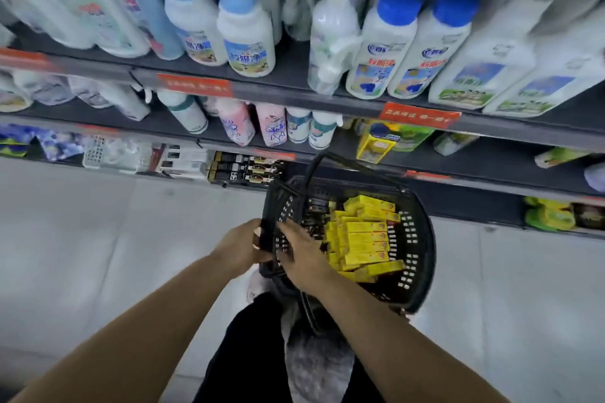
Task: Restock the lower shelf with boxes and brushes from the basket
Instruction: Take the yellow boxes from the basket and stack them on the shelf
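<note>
A black plastic basket (422,239) stands on the floor in front of the shelves, filled with several yellow boxes (363,239) and some dark boxes (316,206). My left hand (242,245) is closed around a dark box with a gold end, held at the basket's left rim. My right hand (304,249) reaches into the basket's left side, fingers spread over dark items; what it touches is hidden. On the lower shelf (458,203) a stack of black and gold boxes (245,168) lies just left of the basket handle.
Shelves above carry white detergent bottles (245,39) and pink bottles (271,124). White boxes (183,160) and a clear crate (108,150) sit on the lower shelf at left, green packs (550,216) at right. The grey tiled floor (98,239) spreads left. My dark-trousered leg (252,353) is below.
</note>
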The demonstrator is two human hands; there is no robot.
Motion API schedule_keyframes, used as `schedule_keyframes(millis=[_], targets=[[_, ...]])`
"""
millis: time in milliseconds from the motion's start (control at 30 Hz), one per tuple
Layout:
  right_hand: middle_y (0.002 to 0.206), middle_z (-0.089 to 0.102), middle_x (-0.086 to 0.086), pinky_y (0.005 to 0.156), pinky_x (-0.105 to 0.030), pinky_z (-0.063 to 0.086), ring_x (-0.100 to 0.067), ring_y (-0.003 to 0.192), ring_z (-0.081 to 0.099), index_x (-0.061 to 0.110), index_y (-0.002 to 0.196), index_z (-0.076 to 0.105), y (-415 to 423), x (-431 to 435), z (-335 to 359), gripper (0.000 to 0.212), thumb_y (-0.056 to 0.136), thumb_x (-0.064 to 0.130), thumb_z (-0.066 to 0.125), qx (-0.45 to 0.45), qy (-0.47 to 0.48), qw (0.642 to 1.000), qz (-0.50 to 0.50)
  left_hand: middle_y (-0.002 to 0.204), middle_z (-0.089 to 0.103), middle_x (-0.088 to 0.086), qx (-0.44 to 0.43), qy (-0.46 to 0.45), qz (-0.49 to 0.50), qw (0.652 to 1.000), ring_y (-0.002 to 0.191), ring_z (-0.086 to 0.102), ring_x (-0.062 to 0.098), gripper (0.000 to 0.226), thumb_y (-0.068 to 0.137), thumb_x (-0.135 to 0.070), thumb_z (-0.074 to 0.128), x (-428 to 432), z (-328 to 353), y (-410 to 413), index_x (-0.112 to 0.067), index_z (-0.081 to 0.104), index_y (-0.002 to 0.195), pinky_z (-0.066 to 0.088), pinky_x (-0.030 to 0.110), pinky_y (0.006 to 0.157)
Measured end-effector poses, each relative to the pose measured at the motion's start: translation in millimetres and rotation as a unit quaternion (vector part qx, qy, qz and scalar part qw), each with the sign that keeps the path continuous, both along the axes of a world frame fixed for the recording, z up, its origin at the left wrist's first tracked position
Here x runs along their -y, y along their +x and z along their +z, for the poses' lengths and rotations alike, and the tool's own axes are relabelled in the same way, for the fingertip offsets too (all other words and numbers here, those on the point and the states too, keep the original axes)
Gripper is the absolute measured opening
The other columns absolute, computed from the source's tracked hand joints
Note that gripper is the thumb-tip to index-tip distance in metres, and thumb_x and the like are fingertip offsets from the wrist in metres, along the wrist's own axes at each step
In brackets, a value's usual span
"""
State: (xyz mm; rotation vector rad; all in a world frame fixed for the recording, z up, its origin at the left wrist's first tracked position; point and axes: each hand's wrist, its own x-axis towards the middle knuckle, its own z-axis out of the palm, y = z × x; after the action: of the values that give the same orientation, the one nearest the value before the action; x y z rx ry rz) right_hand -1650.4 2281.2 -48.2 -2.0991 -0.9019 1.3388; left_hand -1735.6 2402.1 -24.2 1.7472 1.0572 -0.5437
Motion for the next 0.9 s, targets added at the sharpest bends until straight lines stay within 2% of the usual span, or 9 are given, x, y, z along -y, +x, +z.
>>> schedule_keyframes(millis=[167, 267, 333, 400, 500, 567, 633, 733, 900], targets=[[0.156, 0.017, 0.001, 0.115, -0.034, 0.025, -0.019, 0.142, 0.021, 0.023, 0.147, 0.026, 5, 15, -42, 0.056, 0.096, 0.014, 0.047, -0.042, -0.048, 0.997, -0.042, 0.098, 0.064, 0.003, -0.007, 0.075, 0.064, 0.995, 0.093, 0.061, 0.026, 0.051, 0.083, -0.001, 0.061, -1, -64, -27, -0.017, 0.052, 0.131, 0.046, 0.031, 0.077], [0.151, 0.028, -0.002, 0.106, -0.034, 0.037, -0.021, 0.132, 0.039, 0.025, 0.144, 0.031, 21, 36, -73, 0.053, 0.095, 0.018, 0.049, -0.032, -0.072, 0.995, -0.066, 0.121, 0.060, 0.011, -0.080, 0.115, -0.030, 0.990, 0.108, 0.057, 0.030, 0.051, 0.084, -0.006, 0.063, -17, -93, -24, -0.014, 0.049, 0.133, 0.044, 0.033, 0.085], [0.147, 0.032, -0.004, 0.095, -0.036, 0.046, -0.023, 0.125, 0.045, 0.026, 0.143, 0.032, 35, 49, -93, 0.050, 0.096, 0.020, 0.049, -0.033, -0.091, 0.993, -0.075, 0.142, 0.041, 0.013, -0.104, 0.188, -0.098, 0.972, 0.124, 0.046, 0.031, 0.060, 0.083, -0.009, 0.066, -22, -107, -17, -0.012, 0.041, 0.138, 0.040, 0.038, 0.097], [0.144, 0.034, -0.004, 0.080, -0.032, 0.050, -0.021, 0.117, 0.050, 0.027, 0.141, 0.034, 49, 61, -112, 0.047, 0.096, 0.021, 0.049, -0.032, -0.102, 0.990, -0.090, 0.150, 0.029, 0.013, -0.020, 0.286, -0.156, 0.945, 0.134, 0.034, 0.034, 0.064, 0.084, -0.007, 0.065, -17, -116, -10, -0.010, 0.036, 0.142, 0.033, 0.041, 0.107], [0.138, 0.041, -0.005, 0.058, -0.023, 0.044, -0.011, 0.078, 0.054, 0.027, 0.137, 0.039, 68, 77, -138, 0.042, 0.097, 0.021, 0.048, -0.029, -0.105, 0.987, -0.122, 0.124, 0.060, 0.020, 0.212, 0.361, -0.266, 0.869, 0.117, 0.055, 0.038, 0.043, 0.075, 0.006, 0.070, 8, -132, 4, 0.001, 0.062, 0.117, 0.038, 0.047, 0.100], [0.127, 0.050, -0.007, 0.049, -0.025, 0.039, -0.018, 0.062, 0.052, 0.027, 0.135, 0.041, 79, 86, -156, 0.040, 0.096, 0.019, 0.047, -0.043, -0.103, 0.983, -0.147, 0.107, 0.069, 0.016, 0.268, 0.351, -0.300, 0.846, 0.106, 0.063, 0.034, 0.032, 0.073, 0.003, 0.074, 23, -145, 16, 0.000, 0.069, 0.104, 0.045, 0.049, 0.093], [0.121, 0.053, -0.006, 0.052, -0.027, 0.040, -0.029, 0.075, 0.060, 0.027, 0.130, 0.045, 90, 93, -175, 0.036, 0.095, 0.019, 0.049, -0.045, -0.097, 0.981, -0.162, 0.100, 0.071, 0.014, 0.272, 0.331, -0.321, 0.845, 0.096, 0.068, 0.030, 0.026, 0.074, -0.003, 0.075, 35, -164, 25, -0.004, 0.071, 0.100, 0.053, 0.043, 0.084], [0.122, 0.051, 0.000, 0.064, -0.033, 0.048, -0.026, 0.093, 0.062, 0.025, 0.125, 0.051, 104, 101, -206, 0.032, 0.094, 0.018, 0.050, -0.026, -0.076, 0.986, -0.147, 0.095, 0.071, 0.010, 0.272, 0.322, -0.329, 0.845, 0.085, 0.069, 0.027, 0.022, 0.079, -0.011, 0.072, 41, -196, 36, -0.007, 0.070, 0.101, 0.057, 0.036, 0.072], [0.131, 0.052, 0.001, 0.082, -0.022, 0.039, -0.017, 0.116, 0.052, 0.022, 0.120, 0.056, 130, 120, -278, 0.030, 0.090, 0.017, 0.060, 0.020, -0.021, 0.995, -0.101, 0.101, 0.070, 0.006, 0.292, 0.309, -0.341, 0.838, 0.090, 0.067, 0.025, 0.025, 0.087, -0.022, 0.063, 43, -251, 54, -0.011, 0.067, 0.109, 0.057, 0.037, 0.075]])
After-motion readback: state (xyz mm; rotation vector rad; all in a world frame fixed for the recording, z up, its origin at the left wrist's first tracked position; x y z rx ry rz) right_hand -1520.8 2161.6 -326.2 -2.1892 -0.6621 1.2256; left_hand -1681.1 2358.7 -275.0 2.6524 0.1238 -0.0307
